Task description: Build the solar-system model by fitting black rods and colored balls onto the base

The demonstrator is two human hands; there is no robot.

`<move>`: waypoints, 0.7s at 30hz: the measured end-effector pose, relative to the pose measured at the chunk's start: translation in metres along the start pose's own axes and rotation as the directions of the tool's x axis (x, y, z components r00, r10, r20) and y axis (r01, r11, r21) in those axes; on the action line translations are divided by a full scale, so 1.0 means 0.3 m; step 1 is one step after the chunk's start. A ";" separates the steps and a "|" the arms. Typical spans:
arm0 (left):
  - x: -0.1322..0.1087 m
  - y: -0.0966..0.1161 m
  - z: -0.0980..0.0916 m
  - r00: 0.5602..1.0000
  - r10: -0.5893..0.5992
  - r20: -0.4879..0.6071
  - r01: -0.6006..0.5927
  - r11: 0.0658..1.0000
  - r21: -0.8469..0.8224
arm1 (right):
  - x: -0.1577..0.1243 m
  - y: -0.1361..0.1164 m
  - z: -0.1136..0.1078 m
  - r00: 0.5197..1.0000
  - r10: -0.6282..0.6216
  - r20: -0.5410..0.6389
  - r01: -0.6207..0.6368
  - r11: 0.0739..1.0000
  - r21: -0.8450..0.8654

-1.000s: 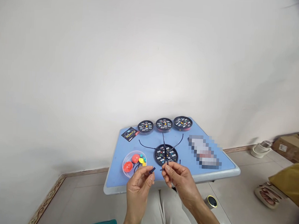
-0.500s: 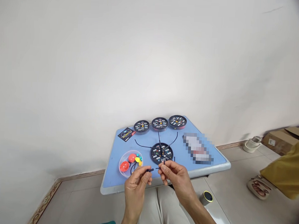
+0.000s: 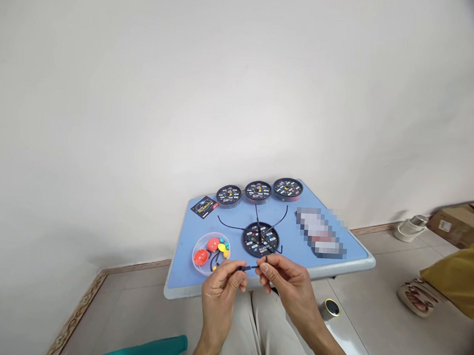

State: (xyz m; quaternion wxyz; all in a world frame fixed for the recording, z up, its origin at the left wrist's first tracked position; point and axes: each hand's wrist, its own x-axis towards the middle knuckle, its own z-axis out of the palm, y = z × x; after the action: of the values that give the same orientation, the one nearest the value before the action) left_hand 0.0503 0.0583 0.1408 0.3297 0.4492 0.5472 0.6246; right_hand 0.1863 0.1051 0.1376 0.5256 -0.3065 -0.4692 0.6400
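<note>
My left hand [image 3: 221, 285] pinches a short black connector piece [image 3: 242, 268] between thumb and fingers. My right hand [image 3: 285, 282] pinches a thin black wire [image 3: 254, 267] whose end is at or in that piece. Both hands are over the table's front edge. Just beyond them lies a round black disc [image 3: 260, 239] printed with small coloured marks, with several thin black wires rising from its centre and curving outward. To the left of my left hand sits a clear round dish [image 3: 211, 253] holding red balls and small yellow and teal pieces.
The light blue table [image 3: 184, 270] also bears several black discs [image 3: 257, 192], a black card [image 3: 204, 207] and a pixelated package [image 3: 320, 233]. A tape roll [image 3: 331, 308], a teal chair back [image 3: 144, 350], a cardboard box [image 3: 459, 225] and a sandal [image 3: 419, 297] are beyond the table.
My hands have moved closer together, bringing the wire and the short black piece to meet. The whole view has shifted slightly, and more of the teal chair back shows.
</note>
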 end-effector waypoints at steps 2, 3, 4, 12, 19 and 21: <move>-0.002 -0.001 0.001 1.000 0.017 0.009 -0.018 1.000 0.013 | -0.002 0.004 -0.001 1.000 -0.023 0.005 0.023 1.000 -0.004; -0.002 -0.002 0.001 1.000 0.029 0.012 -0.029 0.999 0.022 | -0.003 0.006 -0.002 0.999 -0.033 0.008 0.033 0.999 -0.007; -0.002 -0.005 0.000 0.999 0.041 0.014 -0.042 0.999 0.033 | -0.003 0.009 -0.003 0.999 -0.042 0.011 0.042 0.999 -0.013; -0.003 -0.041 0.012 0.994 0.103 0.046 -0.104 0.994 0.026 | -0.001 0.013 -0.002 0.991 -0.131 -0.008 0.130 0.988 -0.080; -0.044 -0.085 0.039 0.998 0.061 -0.003 -0.061 0.997 -0.043 | -0.020 0.053 0.005 0.982 -0.177 -0.059 0.166 0.973 -0.158; -0.044 -0.101 0.045 0.999 0.033 -0.003 -0.033 0.998 -0.059 | -0.024 0.067 -0.001 0.985 -0.167 -0.049 0.156 0.972 -0.175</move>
State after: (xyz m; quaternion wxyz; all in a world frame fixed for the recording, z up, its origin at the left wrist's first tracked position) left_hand 0.0654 0.0573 0.1085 0.3317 0.4475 0.5215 0.6464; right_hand 0.1807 0.0982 0.1182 0.5625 -0.3311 -0.5286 0.5427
